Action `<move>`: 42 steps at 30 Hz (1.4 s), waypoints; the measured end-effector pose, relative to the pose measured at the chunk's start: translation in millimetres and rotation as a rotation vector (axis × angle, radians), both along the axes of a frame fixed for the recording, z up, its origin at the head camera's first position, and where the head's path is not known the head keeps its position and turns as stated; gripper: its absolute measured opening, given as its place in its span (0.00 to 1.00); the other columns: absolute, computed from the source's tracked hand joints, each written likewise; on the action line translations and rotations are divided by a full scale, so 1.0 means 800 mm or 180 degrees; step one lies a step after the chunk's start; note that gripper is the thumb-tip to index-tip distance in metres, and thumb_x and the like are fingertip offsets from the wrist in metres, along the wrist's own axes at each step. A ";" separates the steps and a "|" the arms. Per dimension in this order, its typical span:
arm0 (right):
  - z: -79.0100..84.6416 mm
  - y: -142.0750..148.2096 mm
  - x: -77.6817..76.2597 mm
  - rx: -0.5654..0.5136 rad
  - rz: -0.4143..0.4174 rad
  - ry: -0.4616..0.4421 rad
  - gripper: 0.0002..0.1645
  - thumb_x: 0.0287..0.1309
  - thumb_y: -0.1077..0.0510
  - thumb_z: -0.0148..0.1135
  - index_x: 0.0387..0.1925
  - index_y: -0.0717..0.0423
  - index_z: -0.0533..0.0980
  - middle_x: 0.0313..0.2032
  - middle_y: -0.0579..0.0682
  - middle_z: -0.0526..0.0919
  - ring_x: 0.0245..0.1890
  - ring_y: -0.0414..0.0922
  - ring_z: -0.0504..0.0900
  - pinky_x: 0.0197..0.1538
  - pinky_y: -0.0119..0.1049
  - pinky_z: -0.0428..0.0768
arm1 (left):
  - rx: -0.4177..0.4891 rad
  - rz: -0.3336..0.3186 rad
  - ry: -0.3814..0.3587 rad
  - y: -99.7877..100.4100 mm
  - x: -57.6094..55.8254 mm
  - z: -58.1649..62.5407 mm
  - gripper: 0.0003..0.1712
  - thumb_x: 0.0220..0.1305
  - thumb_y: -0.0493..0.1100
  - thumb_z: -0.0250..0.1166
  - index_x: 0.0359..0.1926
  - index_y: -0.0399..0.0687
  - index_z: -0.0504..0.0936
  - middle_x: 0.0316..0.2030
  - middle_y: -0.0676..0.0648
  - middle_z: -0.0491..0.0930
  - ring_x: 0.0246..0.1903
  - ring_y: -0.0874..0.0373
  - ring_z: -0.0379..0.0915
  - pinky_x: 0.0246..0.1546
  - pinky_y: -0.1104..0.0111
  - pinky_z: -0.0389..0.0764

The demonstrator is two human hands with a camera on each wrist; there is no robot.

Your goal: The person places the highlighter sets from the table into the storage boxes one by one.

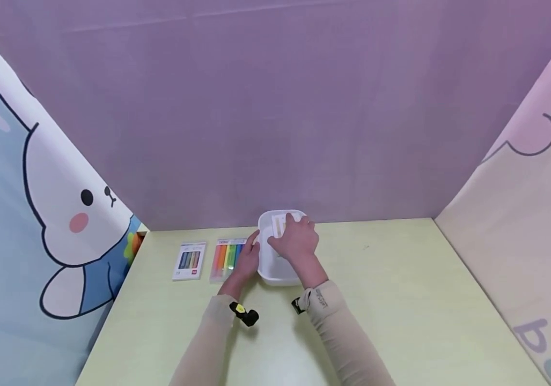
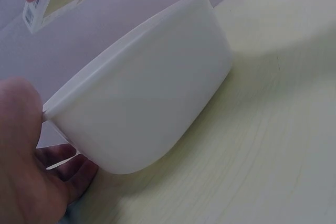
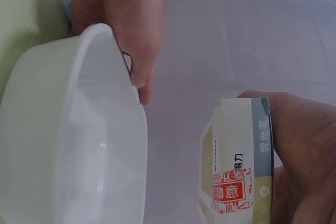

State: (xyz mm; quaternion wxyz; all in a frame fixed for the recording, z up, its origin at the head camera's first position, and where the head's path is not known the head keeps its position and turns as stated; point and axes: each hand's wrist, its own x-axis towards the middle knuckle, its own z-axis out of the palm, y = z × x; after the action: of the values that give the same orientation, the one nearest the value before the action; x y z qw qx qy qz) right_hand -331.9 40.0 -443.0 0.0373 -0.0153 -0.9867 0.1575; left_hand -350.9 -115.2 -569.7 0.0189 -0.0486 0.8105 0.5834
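Note:
A white plastic basin point(image 1: 277, 271) stands near the table's back edge, its inside visible in the right wrist view. My left hand point(image 1: 246, 261) grips its left side, the thumb at the rim and the fingers beneath, as the left wrist view shows. Over the basin, my right hand point(image 1: 298, 238) holds a small carton of highlighters point(image 3: 236, 161), with printed characters and a red stamp-like label on its side. In the head view the hand partly hides this carton. The right wrist view has it apart from the basin's rim.
Left of the basin lies a clear pack of coloured highlighters point(image 1: 224, 260), partly behind my left hand. Farther left is a white box point(image 1: 190, 261) with pens pictured on it. A purple cloth point(image 1: 275, 118) rises behind the pale table point(image 1: 401, 300), with printed cloths on both sides.

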 end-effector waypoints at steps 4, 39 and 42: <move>-0.006 -0.003 -0.005 0.0010 -0.0012 0.0063 0.52 0.44 0.28 0.63 0.68 0.48 0.66 0.58 0.63 0.70 0.54 0.59 0.70 0.39 0.52 0.79 | 0.0013 -0.0021 0.0038 0.004 -0.002 0.004 0.26 0.78 0.51 0.41 0.74 0.65 0.58 0.63 0.40 0.69 0.56 0.44 0.70 0.56 0.49 0.71; -0.038 -0.011 -0.004 -0.0021 0.0070 -0.0090 0.55 0.48 0.25 0.61 0.69 0.53 0.64 0.57 0.63 0.71 0.53 0.60 0.72 0.44 0.52 0.77 | -0.0147 0.0071 0.0020 0.002 -0.001 -0.002 0.26 0.77 0.52 0.42 0.73 0.67 0.59 0.67 0.40 0.66 0.62 0.42 0.65 0.59 0.47 0.67; -0.042 -0.007 -0.007 -0.0035 0.0083 -0.0163 0.52 0.52 0.26 0.58 0.69 0.54 0.64 0.57 0.63 0.72 0.52 0.60 0.73 0.44 0.52 0.77 | -0.0123 0.0086 0.0019 0.002 -0.001 -0.003 0.26 0.77 0.51 0.43 0.73 0.67 0.59 0.67 0.41 0.65 0.63 0.42 0.64 0.60 0.47 0.66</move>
State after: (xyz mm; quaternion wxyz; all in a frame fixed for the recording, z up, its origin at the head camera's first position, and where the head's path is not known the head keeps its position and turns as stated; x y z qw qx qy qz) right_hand -337.4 34.8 -476.9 0.0099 -0.0066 -0.9866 0.1630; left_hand -351.7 -113.7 -572.0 0.0077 -0.0580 0.8210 0.5679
